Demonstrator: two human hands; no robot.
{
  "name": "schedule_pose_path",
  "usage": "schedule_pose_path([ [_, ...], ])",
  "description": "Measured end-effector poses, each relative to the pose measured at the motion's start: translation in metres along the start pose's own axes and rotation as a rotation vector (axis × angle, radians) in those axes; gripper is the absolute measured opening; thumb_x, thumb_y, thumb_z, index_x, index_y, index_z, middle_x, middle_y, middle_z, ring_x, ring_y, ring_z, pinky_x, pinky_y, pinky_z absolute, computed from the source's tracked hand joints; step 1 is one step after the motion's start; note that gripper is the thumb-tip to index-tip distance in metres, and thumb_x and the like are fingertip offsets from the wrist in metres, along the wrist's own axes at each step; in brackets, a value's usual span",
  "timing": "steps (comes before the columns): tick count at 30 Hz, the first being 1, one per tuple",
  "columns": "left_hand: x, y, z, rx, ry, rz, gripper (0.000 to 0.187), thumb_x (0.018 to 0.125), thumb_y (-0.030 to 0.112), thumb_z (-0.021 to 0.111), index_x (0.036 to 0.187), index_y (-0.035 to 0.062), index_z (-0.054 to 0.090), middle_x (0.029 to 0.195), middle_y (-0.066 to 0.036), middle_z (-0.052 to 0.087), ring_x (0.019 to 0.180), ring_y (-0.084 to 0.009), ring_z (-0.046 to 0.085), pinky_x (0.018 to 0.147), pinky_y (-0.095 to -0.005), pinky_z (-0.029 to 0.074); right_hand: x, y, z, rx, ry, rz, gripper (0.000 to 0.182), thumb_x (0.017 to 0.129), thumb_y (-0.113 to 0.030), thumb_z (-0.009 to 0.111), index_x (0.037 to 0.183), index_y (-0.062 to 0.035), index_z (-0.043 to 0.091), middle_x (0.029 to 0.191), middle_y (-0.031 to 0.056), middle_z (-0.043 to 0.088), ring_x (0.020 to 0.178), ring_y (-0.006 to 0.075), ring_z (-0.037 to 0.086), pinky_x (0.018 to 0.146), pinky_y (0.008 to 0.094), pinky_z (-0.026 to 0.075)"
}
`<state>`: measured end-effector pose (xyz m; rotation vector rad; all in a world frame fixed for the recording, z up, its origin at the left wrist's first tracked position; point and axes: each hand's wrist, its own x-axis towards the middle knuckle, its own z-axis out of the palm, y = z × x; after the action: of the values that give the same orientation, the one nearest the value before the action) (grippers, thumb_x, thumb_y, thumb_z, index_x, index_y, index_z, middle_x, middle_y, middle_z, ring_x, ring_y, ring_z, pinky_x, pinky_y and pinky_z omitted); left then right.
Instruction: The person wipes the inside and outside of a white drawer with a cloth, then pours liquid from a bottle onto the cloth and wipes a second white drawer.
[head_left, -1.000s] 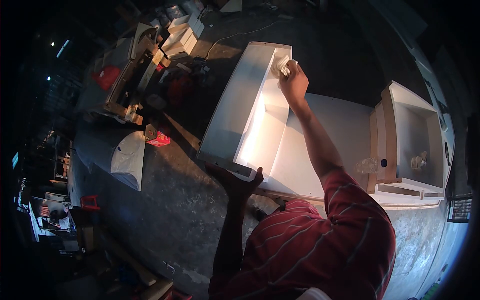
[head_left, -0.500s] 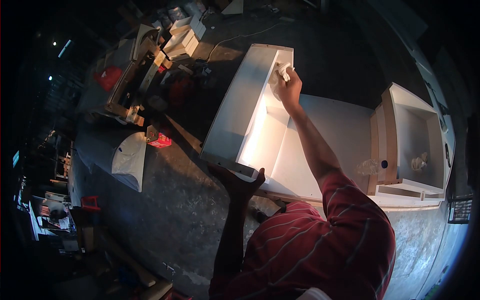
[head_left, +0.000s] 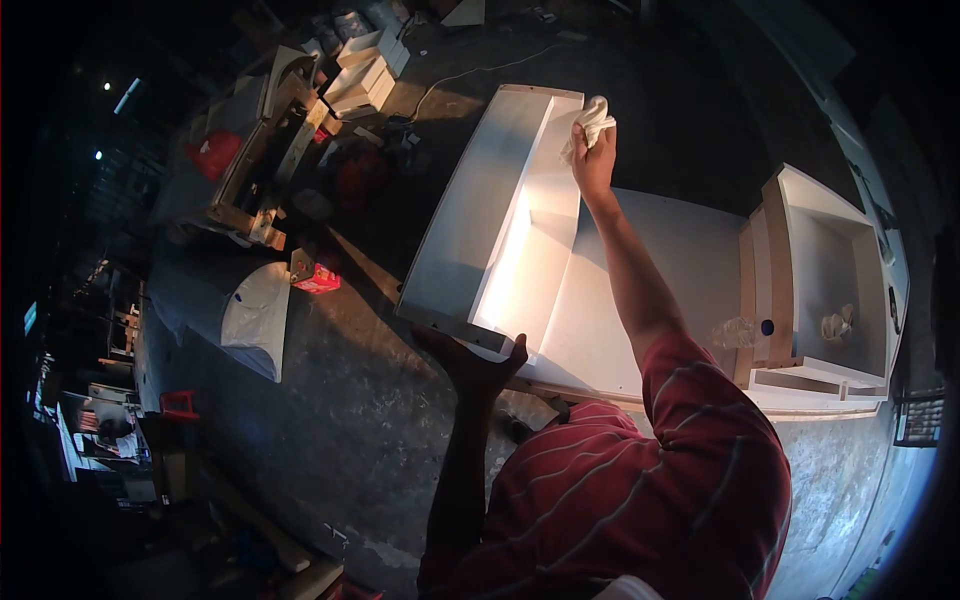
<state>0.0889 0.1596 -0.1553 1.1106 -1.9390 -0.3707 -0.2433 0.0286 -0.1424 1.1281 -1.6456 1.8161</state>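
Observation:
A white cabinet (head_left: 460, 210) with an open compartment lies in front of me, its inside brightly lit. My right hand (head_left: 597, 165) is closed round a crumpled white cloth (head_left: 596, 113) at the far right edge of that compartment. At the near end of the cabinet, my left hand (head_left: 475, 368) rests against its lower edge, thumb and fingers spread apart. A flat white panel (head_left: 670, 270) joins the compartment to a second white box section (head_left: 835, 260) on the right. A clear plastic bottle (head_left: 737, 333) with a dark blue cap lies on the panel.
At the left stands a wooden frame (head_left: 233, 217) with a red bag (head_left: 213, 155) on it. Below it are a red carton (head_left: 318, 278) and a curved white piece (head_left: 256, 320). White boxes (head_left: 362, 88) are stacked at the back. A red stool (head_left: 180, 405) stands lower left.
My right hand and the cloth have moved a little right, from inside the compartment to its outer edge. My left hand stays at the cabinet's near end.

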Motion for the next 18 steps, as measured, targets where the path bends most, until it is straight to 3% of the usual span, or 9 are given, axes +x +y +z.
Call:
schedule_pose_path([
  [2, 0.000, -0.002, 0.001, 0.009, 0.001, -0.002, 0.137, 0.056, 0.057, 0.075, 0.137, -0.0023, -0.018, 0.142, -0.031, -0.012, 0.134, -0.0443, -0.008, 0.107, -0.0561, 0.004, -0.013, 0.009, -0.008, 0.013, -0.041, -0.014, 0.026, 0.088, -0.024, 0.056, 0.091, 0.0027, 0.057, 0.091, 0.0190, 0.048, 0.083, 0.0353, 0.053, 0.072, 0.0393, 0.045],
  [5, 0.000, -0.001, 0.000, 0.002, -0.004, -0.013, 0.138, 0.055, 0.056, 0.076, 0.137, -0.0025, -0.018, 0.142, -0.032, -0.013, 0.134, -0.0448, -0.008, 0.107, -0.0561, 0.004, -0.031, 0.013, -0.023, -0.139, -0.009, 0.159, 0.020, 0.086, -0.017, 0.057, 0.091, 0.0030, 0.057, 0.095, 0.0194, 0.047, 0.080, 0.0331, 0.053, 0.070, 0.0394, 0.044],
  [8, -0.003, -0.004, 0.001, 0.037, -0.003, -0.011, 0.139, 0.054, 0.056, 0.076, 0.136, -0.0023, -0.019, 0.142, -0.032, -0.013, 0.134, -0.0446, -0.008, 0.107, -0.0565, 0.005, -0.032, -0.006, -0.045, -0.077, 0.042, 0.016, 0.022, 0.078, -0.003, 0.058, 0.099, 0.0023, 0.054, 0.098, 0.0204, 0.048, 0.086, 0.0353, 0.050, 0.075, 0.0421, 0.043],
  [10, -0.004, -0.006, 0.001, 0.091, -0.010, -0.001, 0.139, 0.054, 0.056, 0.076, 0.136, -0.0022, -0.020, 0.141, -0.032, -0.014, 0.134, -0.0444, -0.008, 0.107, -0.0567, 0.005, -0.034, -0.015, -0.048, -0.153, 0.033, -0.189, 0.030, 0.075, 0.000, 0.057, 0.104, 0.0014, 0.052, 0.101, 0.0216, 0.049, 0.091, 0.0374, 0.049, 0.080, 0.0441, 0.042],
  [12, -0.001, -0.005, -0.003, 0.023, -0.040, -0.052, 0.139, 0.054, 0.053, 0.077, 0.135, -0.0017, -0.022, 0.141, -0.032, -0.014, 0.134, -0.0440, -0.008, 0.106, -0.0571, 0.004, -0.044, -0.014, -0.043, -0.120, -0.083, -0.221, 0.036, 0.072, -0.002, 0.060, 0.107, 0.0016, 0.049, 0.104, 0.0223, 0.048, 0.094, 0.0388, 0.048, 0.082, 0.0440, 0.041],
  [16, -0.008, -0.014, 0.000, 0.100, -0.011, -0.005, 0.140, 0.054, 0.051, 0.078, 0.135, -0.0012, -0.022, 0.141, -0.032, -0.007, 0.134, -0.0436, -0.001, 0.106, -0.0579, 0.009, -0.088, -0.010, -0.014, 0.057, -0.296, 0.059, 0.046, 0.070, -0.003, 0.065, 0.109, 0.0012, 0.042, 0.101, 0.0215, 0.044, 0.094, 0.0399, 0.048, 0.077, 0.0420, 0.043],
  [18, -0.014, -0.025, 0.000, 0.077, -0.007, 0.016, 0.142, 0.052, 0.047, 0.081, 0.134, 0.0001, -0.026, 0.139, -0.031, -0.002, 0.132, -0.0431, 0.009, 0.105, -0.0572, 0.018, -0.129, 0.011, 0.001, -0.021, -0.461, 0.224, 0.046, 0.071, -0.002, 0.064, 0.111, 0.0015, 0.041, 0.101, 0.0214, 0.043, 0.092, 0.0395, 0.048, 0.078, 0.0411, 0.044],
])
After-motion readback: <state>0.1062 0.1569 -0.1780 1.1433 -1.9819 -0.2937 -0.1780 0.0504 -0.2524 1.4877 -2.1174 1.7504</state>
